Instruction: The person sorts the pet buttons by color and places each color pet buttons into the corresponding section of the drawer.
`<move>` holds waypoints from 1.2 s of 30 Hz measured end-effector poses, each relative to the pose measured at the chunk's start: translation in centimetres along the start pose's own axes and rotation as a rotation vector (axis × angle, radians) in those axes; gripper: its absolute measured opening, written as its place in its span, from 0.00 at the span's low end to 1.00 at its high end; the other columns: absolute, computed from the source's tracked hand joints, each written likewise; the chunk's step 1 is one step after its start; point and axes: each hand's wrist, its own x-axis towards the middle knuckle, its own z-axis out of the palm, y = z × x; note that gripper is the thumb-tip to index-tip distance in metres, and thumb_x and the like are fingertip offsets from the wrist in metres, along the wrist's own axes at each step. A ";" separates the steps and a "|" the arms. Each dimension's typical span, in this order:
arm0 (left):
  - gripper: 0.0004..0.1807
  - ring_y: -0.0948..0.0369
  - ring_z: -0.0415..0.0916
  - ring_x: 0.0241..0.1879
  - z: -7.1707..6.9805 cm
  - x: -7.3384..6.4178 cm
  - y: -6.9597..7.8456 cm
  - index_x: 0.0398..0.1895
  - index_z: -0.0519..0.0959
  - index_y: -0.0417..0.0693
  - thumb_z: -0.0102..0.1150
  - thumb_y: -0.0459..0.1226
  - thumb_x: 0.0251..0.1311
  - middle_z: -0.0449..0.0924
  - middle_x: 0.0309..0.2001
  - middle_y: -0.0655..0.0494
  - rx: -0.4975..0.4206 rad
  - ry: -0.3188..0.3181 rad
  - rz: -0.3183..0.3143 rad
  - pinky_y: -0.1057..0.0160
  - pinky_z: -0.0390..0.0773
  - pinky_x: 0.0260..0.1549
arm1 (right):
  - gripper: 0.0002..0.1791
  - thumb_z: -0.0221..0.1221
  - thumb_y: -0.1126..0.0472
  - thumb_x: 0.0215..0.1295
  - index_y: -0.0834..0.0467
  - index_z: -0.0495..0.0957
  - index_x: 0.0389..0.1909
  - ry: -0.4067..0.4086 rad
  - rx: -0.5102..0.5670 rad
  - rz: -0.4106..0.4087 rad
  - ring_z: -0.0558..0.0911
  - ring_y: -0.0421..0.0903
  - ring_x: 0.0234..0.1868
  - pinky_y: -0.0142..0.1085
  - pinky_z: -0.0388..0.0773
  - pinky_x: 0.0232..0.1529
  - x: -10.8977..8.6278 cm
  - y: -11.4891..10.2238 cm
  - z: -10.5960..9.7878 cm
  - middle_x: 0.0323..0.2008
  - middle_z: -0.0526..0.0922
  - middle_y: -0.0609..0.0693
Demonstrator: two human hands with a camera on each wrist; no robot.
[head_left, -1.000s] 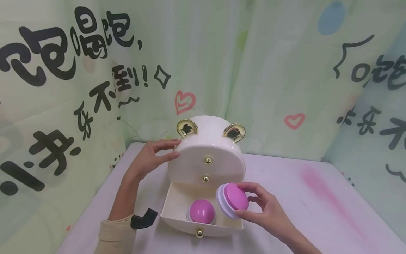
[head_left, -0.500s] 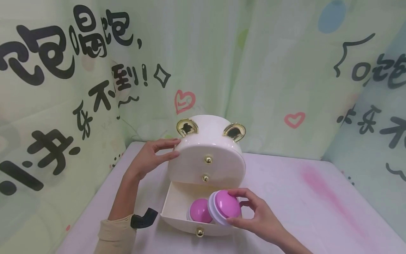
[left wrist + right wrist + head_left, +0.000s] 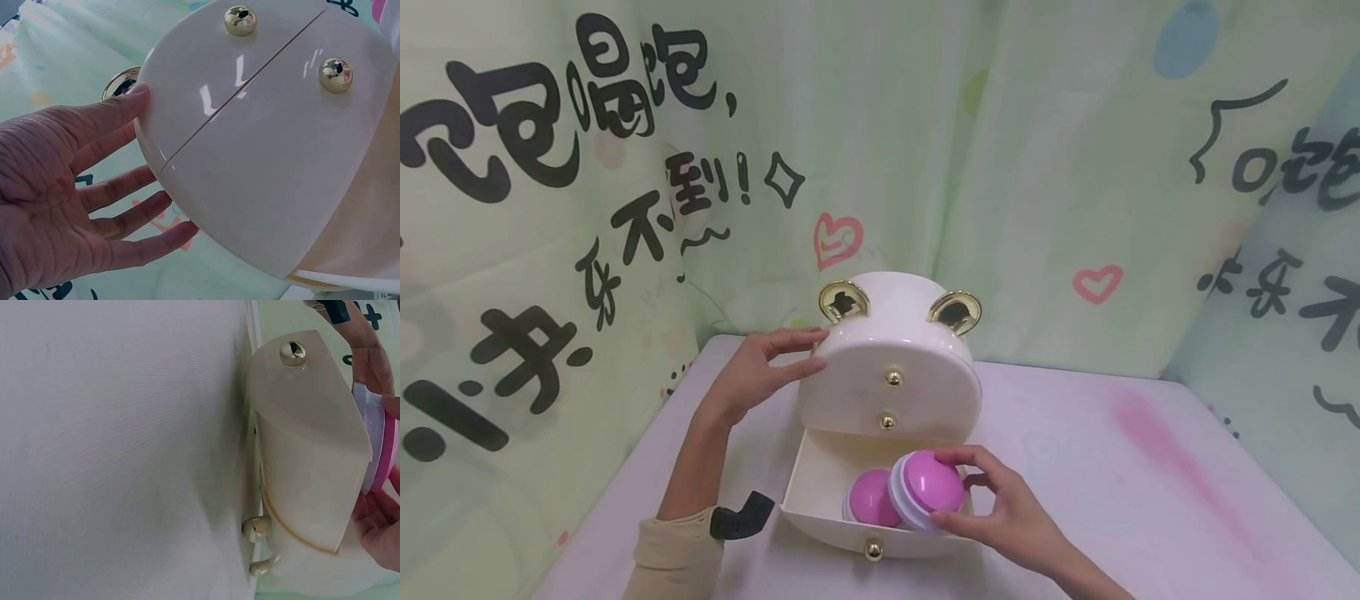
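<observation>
A glossy white rounded storage box (image 3: 850,392) with gold ears stands mid-table in the head view, its bottom drawer (image 3: 820,462) pulled out. My left hand (image 3: 767,371) rests fingertips on the box's left side; the left wrist view shows the fingers (image 3: 144,247) spread along its curved edge. Between thumb and fingers, my right hand (image 3: 1011,512) pinches a round white container with a pink domed top (image 3: 934,482), tilted in the drawer's right part. A like pink-topped container (image 3: 871,500) sits in the drawer, partly hidden behind it.
Gold knobs (image 3: 893,378) mark the two upper drawers, both closed, and another knob (image 3: 873,549) is on the open drawer's front. A printed curtain (image 3: 1037,208) surrounds the white table (image 3: 1060,425). A black mount (image 3: 742,518) juts from my left sleeve.
My right hand has moved left and slightly down with the held container, which now overlaps the other one in the head view. The left hand stays put on the box.
</observation>
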 end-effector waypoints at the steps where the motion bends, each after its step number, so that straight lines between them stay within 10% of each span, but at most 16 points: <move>1: 0.26 0.47 0.68 0.71 0.0 0.0 0.0 0.63 0.82 0.50 0.72 0.41 0.62 0.77 0.67 0.52 -0.002 -0.001 0.001 0.34 0.68 0.65 | 0.32 0.78 0.53 0.53 0.47 0.77 0.59 0.002 -0.006 -0.005 0.79 0.39 0.54 0.34 0.80 0.51 0.0 0.1 0.1 0.55 0.82 0.42; 11: 0.26 0.47 0.68 0.71 0.0 0.0 0.0 0.63 0.81 0.49 0.72 0.41 0.62 0.77 0.67 0.52 -0.007 -0.002 0.003 0.36 0.69 0.64 | 0.23 0.75 0.63 0.57 0.58 0.80 0.53 0.146 -0.031 -0.087 0.81 0.43 0.52 0.34 0.83 0.45 0.6 0.5 -0.1 0.50 0.84 0.52; 25: 0.26 0.47 0.68 0.71 -0.1 0.0 0.0 0.64 0.81 0.50 0.72 0.41 0.62 0.77 0.67 0.53 0.003 -0.003 0.005 0.36 0.69 0.64 | 0.16 0.71 0.64 0.62 0.56 0.82 0.50 0.106 -0.002 -0.095 0.82 0.43 0.49 0.34 0.83 0.43 0.5 0.5 0.1 0.48 0.86 0.51; 36: 0.26 0.48 0.68 0.71 -0.1 0.1 -0.2 0.63 0.82 0.50 0.72 0.41 0.61 0.77 0.67 0.53 -0.004 -0.004 0.011 0.36 0.68 0.65 | 0.20 0.73 0.69 0.56 0.53 0.84 0.49 0.010 -0.197 -0.347 0.80 0.46 0.53 0.37 0.81 0.44 2.0 0.7 1.6 0.54 0.84 0.51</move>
